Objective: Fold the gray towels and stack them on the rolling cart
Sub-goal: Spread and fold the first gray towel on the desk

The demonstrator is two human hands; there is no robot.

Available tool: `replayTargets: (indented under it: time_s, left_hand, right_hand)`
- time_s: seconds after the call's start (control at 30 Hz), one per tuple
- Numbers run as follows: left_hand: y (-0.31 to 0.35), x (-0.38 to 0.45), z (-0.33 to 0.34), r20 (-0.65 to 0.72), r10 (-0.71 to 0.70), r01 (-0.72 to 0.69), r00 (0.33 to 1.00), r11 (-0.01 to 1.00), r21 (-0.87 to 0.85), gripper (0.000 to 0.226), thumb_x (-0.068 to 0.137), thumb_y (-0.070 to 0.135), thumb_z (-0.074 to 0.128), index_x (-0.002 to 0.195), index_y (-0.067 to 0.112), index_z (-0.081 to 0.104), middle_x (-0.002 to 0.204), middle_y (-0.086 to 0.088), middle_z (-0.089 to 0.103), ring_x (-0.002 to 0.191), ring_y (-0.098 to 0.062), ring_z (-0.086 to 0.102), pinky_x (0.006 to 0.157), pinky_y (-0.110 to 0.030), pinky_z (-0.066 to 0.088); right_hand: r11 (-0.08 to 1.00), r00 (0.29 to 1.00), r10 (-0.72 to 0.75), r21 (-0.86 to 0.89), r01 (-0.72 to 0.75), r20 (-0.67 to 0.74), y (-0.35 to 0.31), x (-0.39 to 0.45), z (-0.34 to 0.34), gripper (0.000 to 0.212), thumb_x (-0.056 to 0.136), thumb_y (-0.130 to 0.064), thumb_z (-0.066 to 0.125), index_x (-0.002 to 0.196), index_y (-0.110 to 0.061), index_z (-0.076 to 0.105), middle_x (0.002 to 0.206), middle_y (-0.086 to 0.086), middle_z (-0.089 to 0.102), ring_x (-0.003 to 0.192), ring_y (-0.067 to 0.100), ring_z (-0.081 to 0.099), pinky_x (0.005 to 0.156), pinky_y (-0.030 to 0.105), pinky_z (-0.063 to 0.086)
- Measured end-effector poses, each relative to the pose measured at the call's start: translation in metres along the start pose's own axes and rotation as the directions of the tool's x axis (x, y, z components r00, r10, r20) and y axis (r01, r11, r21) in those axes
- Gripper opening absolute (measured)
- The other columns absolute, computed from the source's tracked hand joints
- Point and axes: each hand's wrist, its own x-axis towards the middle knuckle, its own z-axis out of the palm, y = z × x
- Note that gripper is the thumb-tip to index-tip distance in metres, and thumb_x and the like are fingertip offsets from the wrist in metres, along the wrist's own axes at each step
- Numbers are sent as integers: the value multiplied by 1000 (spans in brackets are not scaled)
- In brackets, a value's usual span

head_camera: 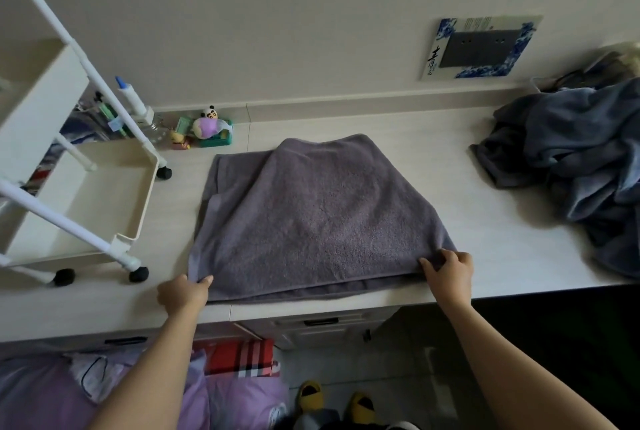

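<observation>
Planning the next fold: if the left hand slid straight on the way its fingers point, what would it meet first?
The left hand points right along the folded gray towel, whose near corner it already pinches; it would meet more towel first.

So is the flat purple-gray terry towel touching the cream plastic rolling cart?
Apart. The head view shows bare desktop between the flat purple-gray terry towel and the cream plastic rolling cart.

The gray towel point(318, 214) lies flat on the desk, folded so that 2 layers show at its near edge and at its left side. The rolling cart point(86, 194) stands just left of it, white, with shallow trays and black wheels. More gray towels point(575, 152) lie in a crumpled heap at the right, well apart from the folded one.
</observation>
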Motion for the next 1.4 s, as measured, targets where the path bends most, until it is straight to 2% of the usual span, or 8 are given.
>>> replayTargets:
  time_s: [0.3,0.5,0.63,0.77,0.97,1.1,1.23,1.4]
  left_hand:
    - [-5,-6,8,11,60,-58,998,990,-127,42,86,25,65,117,-1,54,114,-23,61,104,-42,56,83,-44,45]
    - [-14,-2,6,-36,-100,79,994,920,-383,32,85,17,65,108,-5,58,108,-27,63,97,-42,60,84,-43,47]
    - [-5,-15,13,-98,75,-85,992,991,-104,48,84,11,63,128,4,45,127,-28,46,116,-44,44,95,-51,40]
    - [13,-24,19,-6,435,-428,900,886,178,50,92,37,53,140,31,39,154,-8,18,139,-32,19,112,-52,12]
    - [32,-35,27,215,411,-463,886,807,367,57,89,65,28,139,39,37,151,2,26,136,-29,22,111,-48,20]
    - [53,-54,38,278,492,-564,825,742,361,57,88,66,31,136,37,44,142,0,40,130,-25,39,108,-43,27]
    - [79,-69,53,393,551,-673,736,659,336,57,89,62,34,140,35,39,132,1,54,128,-19,43,105,-40,24]
    - [85,-68,70,224,739,-771,635,586,249,47,83,53,41,115,28,64,113,-2,53,114,-28,45,99,-40,29]
  right_hand:
    - [937,996,-36,-345,60,76,-2,-9,17,80,77,-61,61,142,-27,31,141,21,23,129,41,22,113,47,18]
    - [922,991,30,-386,23,133,-4,-4,15,111,66,-72,64,149,-20,11,154,24,-9,141,42,1,116,47,2]
    - [878,988,-27,-469,96,152,-13,0,10,99,70,-71,60,147,-25,19,155,19,1,140,41,7,115,48,7]
    - [883,975,-198,-414,221,97,-32,-20,25,53,90,-58,43,137,-34,42,143,9,33,128,33,28,107,43,22]
    - [852,949,-121,-459,250,293,-50,2,48,62,93,-63,20,148,-34,21,155,10,15,142,32,9,116,47,5]
    - [773,938,-78,-573,271,338,-67,59,39,71,91,-61,33,150,-31,7,158,10,-3,144,33,-5,116,49,-4]
    - [765,926,-307,-522,377,218,-98,56,43,49,92,-31,43,141,-29,38,149,12,30,135,33,23,110,43,15]
    - [695,829,-448,-452,559,335,-98,15,71,50,90,-60,38,132,-35,50,138,7,47,125,31,38,105,41,28]
